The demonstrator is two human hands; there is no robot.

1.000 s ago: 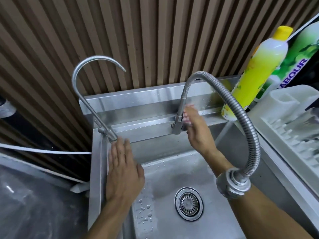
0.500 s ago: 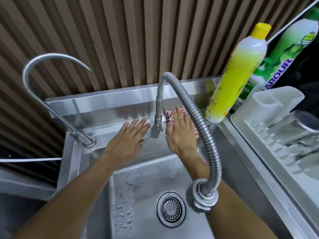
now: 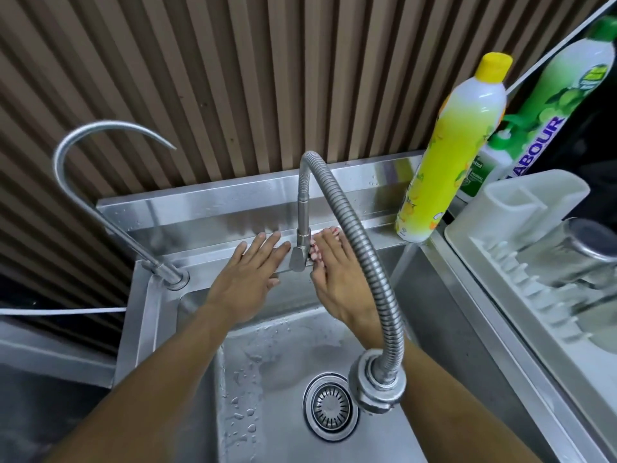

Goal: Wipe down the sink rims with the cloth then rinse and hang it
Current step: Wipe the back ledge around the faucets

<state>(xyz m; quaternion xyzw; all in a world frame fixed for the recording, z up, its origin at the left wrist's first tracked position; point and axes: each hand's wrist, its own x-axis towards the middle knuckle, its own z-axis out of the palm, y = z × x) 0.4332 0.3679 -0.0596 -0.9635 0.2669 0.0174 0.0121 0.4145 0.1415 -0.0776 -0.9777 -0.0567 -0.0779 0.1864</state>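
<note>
Left hand (image 3: 248,277) nearer flexible faucet (image 3: 300,252).

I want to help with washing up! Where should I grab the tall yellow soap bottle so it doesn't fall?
Take the yellow dish soap bottle round its wide lower body, probably just below the middle, coming from the front, the sink basin side. It stands upright on the back rim in the corner, with the slatted wall behind and the white dish rack on its right. The flexible faucet hose arcs nearby, so reach in past it.

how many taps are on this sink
2. A thin gooseneck tap stands at the sink's back left corner. A flexible ribbed-hose tap rises from the middle of the back rim, between the two hands. None seems hidden.
</note>
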